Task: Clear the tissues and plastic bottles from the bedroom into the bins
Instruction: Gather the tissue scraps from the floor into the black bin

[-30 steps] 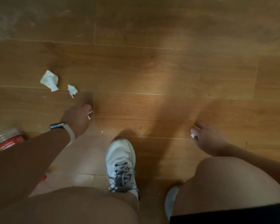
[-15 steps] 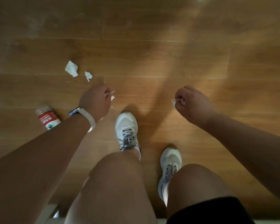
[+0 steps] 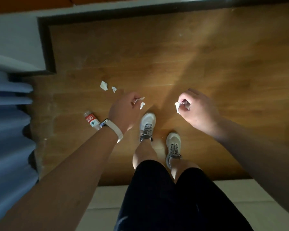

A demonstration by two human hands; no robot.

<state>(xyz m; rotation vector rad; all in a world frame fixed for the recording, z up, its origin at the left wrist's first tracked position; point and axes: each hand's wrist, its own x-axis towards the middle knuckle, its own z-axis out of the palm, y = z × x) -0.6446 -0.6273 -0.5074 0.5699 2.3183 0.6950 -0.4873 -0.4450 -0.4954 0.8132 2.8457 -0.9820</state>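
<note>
My left hand (image 3: 123,109), with a white watch band at the wrist, pinches small white tissue scraps (image 3: 140,101) above the wooden floor. A crumpled bit of tissue (image 3: 178,105) pokes out of my right hand (image 3: 197,109), whose fingers are curled round it. Two more tissue pieces lie on the floor beyond my left hand, a larger one (image 3: 103,85) and a smaller one (image 3: 114,89). A plastic bottle with a red label (image 3: 90,120) lies on its side left of my left wrist.
I stand on a wooden floor (image 3: 207,55) in white sneakers (image 3: 147,124). A white wall with dark skirting (image 3: 45,47) runs along the left and top. Blue curtain folds (image 3: 8,122) hang at the left. A pale surface (image 3: 107,197) lies behind my legs.
I have risen from a crouch, so the floor looks farther away. Both hands came up off the floor with tissue bits; wall and curtain have come into view.
</note>
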